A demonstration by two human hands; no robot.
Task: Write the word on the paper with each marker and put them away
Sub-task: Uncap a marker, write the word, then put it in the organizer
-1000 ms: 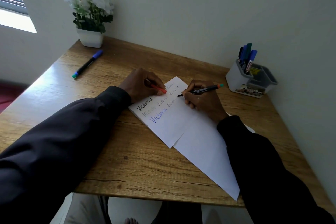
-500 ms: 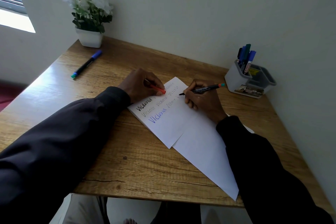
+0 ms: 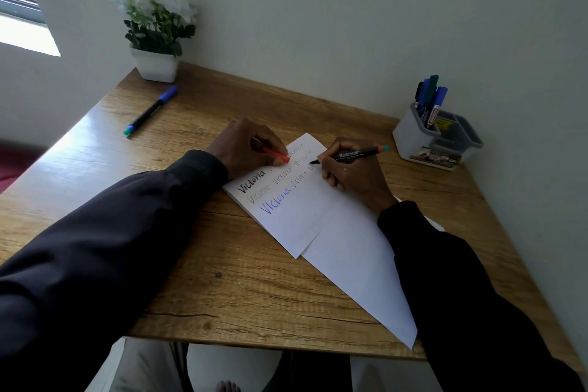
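**Here, at the Far Edge of the Page**

Here the black marker (image 3: 353, 154) is gripped in the right hand (image 3: 353, 177), the fingers curled round its barrel. Its tip is pointed at the far right part of the written paper (image 3: 302, 210); whether the tip touches the sheet cannot be told. An orange cap (image 3: 276, 154) is pinched in the left hand (image 3: 246, 146), which is rested on the paper's far left part and covers some of the top line. "Victoria" is seen several times on the sheet, in black, in pale strokes and in blue; the near half is left unwritten.

The paper is laid over a second blank sheet (image 3: 359, 267), whose near corner is brought close to the front edge of the wooden table (image 3: 206, 289). A blue-capped marker (image 3: 149, 111) is left well apart on the far left, near a white flower pot (image 3: 156, 66) in the corner. A grey organiser (image 3: 413, 140) is set at the far right by the wall, with several markers (image 3: 429, 99) stood upright in one compartment. Stretches of bare wood are seen between the right hand and the organiser, and between the left hand and the blue-capped marker.
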